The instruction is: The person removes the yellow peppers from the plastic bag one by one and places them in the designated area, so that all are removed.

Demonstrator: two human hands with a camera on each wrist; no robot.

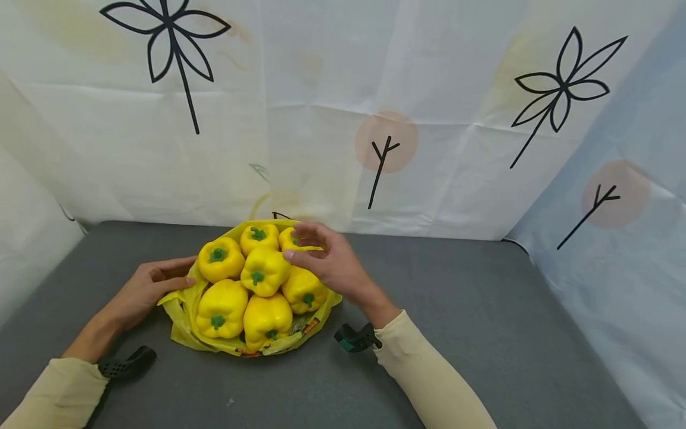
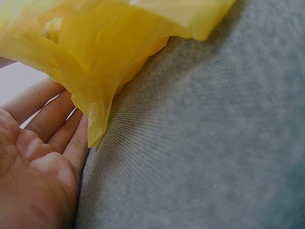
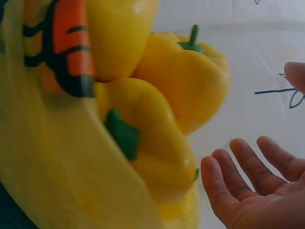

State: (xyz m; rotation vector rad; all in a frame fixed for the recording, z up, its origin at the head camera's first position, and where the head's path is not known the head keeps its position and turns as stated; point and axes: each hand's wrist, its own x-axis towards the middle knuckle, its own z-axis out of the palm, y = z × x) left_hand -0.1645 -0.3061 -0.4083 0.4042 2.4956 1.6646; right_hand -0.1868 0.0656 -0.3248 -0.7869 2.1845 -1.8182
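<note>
Several yellow bell peppers (image 1: 265, 271) with green stems sit heaped in a yellow plastic bag (image 1: 184, 325), its rim spread low around them. My left hand (image 1: 142, 295) lies at the bag's left side, palm toward it. In the left wrist view its fingers (image 2: 52, 114) reach out straight behind a drooping fold of the bag. Over the pile's right side is my right hand (image 1: 334, 262), fingers loosely bent with nothing between them. The right wrist view has those fingers (image 3: 252, 167) apart from the nearest pepper (image 3: 147, 138). A pepper at the back is partly hidden behind the right hand.
The bag stands on a grey cloth-covered table (image 1: 455, 333). A white backdrop (image 1: 316, 89) with leaf drawings rises behind it and along the sides. Dark bands (image 1: 128, 362) sit on both wrists.
</note>
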